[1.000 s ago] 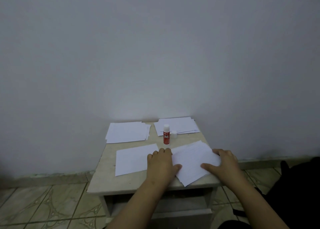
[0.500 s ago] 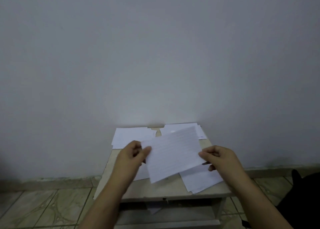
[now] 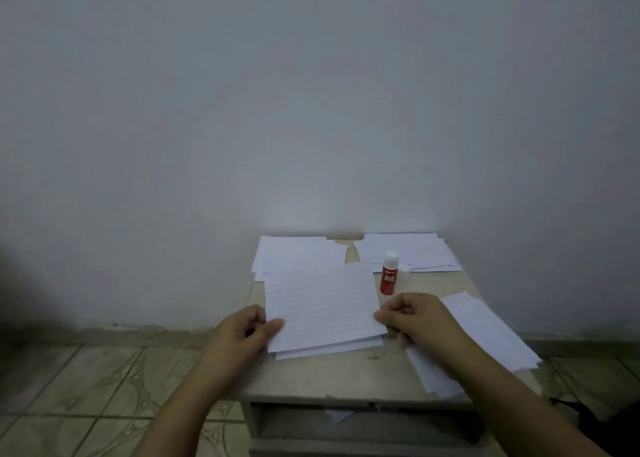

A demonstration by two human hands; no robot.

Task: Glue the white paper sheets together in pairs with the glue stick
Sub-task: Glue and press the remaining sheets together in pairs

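Dim, soft, flat lighting with dark vignetted corners and wide-angle edge distortion.

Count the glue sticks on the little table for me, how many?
1. The red glue stick stands upright at the back right of the table, beside its loose cap.

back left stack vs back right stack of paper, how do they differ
The back left stack is partly covered by the held lined sheet; the back right stack is not. The glue stick stands before the right stack, not the left. Both are white, lying flat against the wall.
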